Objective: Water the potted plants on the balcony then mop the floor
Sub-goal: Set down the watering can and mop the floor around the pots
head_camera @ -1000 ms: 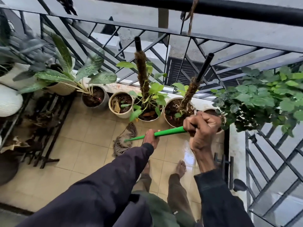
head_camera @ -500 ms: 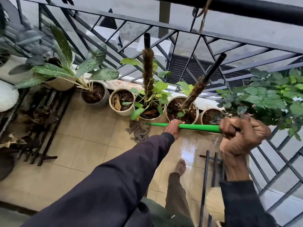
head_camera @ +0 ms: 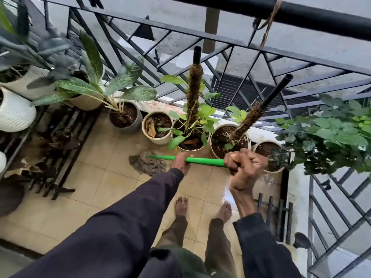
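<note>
I hold a mop by its green handle (head_camera: pixel 206 161), which runs nearly level across the middle of the view. My left hand (head_camera: pixel 180 163) grips the handle lower down. My right hand (head_camera: pixel 244 167) is wrapped round its upper end. The grey string mop head (head_camera: pixel 147 162) lies on the beige tiled floor (head_camera: pixel 94 189), just in front of the row of potted plants. That row holds a grey pot (head_camera: pixel 125 119), a cream pot (head_camera: pixel 157 127) and two pots with moss poles (head_camera: pixel 190 137) (head_camera: pixel 229 140) along the black railing (head_camera: pixel 230 37).
A black metal rack (head_camera: pixel 58 157) with white pots (head_camera: pixel 14 111) stands at the left. A bushy green plant (head_camera: pixel 331 137) overhangs the right side. The tiles near my bare feet (head_camera: pixel 181 205) shine wet. A small black stand (head_camera: pixel 275 213) sits at the lower right.
The mop head has slid from near the moss-pole pots to the left, along the floor in front of the pots. Both hands keep their grip on the handle.
</note>
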